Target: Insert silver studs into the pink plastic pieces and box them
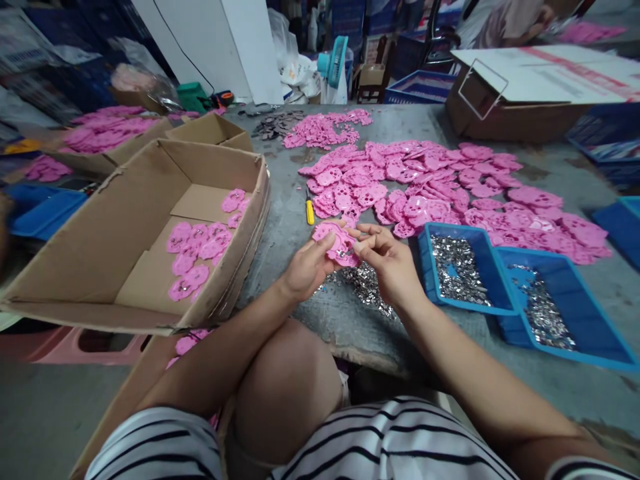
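My left hand (309,267) is closed around the edge of a pink plastic piece (334,241) with a scalloped outline and holes. Some shiny metal shows on the piece's lower part. My right hand (384,257) is at the piece's right edge, thumb and fingers pinched together there; whatever sits between the fingertips is too small to make out. Beneath the hands lies a loose pile of small metal parts (371,290) on the table. Beyond them spreads a large heap of similar pink pieces (425,180).
Blue trays (477,303) of metal parts stand at right. An open cardboard box (150,167) at left holds several pink pieces. A yellow-handled tool (310,212) lies behind my hands. Farther back are small pink parts (320,130), dark pieces (280,125) and a closed carton (505,117).
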Motion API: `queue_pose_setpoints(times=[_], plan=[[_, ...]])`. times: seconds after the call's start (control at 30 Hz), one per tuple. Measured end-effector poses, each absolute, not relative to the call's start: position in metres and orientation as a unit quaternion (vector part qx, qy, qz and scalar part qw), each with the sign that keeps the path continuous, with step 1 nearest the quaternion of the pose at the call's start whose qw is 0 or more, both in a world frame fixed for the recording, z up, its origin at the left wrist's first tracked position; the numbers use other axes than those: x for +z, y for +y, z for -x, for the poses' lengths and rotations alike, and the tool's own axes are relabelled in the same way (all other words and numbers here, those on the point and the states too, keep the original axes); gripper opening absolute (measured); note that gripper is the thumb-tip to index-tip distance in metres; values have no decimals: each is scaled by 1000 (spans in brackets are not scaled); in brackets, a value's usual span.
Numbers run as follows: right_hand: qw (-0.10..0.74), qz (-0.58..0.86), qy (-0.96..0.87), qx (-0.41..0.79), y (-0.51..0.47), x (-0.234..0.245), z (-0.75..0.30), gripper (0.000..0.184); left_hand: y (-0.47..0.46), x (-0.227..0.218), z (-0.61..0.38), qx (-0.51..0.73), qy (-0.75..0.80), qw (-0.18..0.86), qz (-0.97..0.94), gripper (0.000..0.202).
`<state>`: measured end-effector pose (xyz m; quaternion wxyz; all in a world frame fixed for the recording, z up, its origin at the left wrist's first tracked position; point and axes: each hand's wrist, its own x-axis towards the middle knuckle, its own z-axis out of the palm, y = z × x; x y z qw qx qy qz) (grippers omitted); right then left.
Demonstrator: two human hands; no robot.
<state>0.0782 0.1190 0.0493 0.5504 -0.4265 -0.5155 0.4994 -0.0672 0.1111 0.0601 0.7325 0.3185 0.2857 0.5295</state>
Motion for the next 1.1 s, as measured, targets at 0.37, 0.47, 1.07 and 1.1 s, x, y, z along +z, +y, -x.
queue_pose_setpoints(times=[0.37, 0.47, 1.07, 1.1], plan=[[558, 430, -537, 465, 114, 54, -71, 20, 109, 64, 65, 532, 287, 728, -324, 39], [549, 434, -540, 468, 114, 55, -71, 21, 109, 65, 65, 532, 294, 727, -320, 40], [589, 440, -546, 401, 129, 34, -99, 20, 110, 64, 68, 502, 294, 751, -314, 23], [593, 466, -547, 365, 134, 36, -114, 20, 110, 65, 68, 500, 291, 752, -316, 24]])
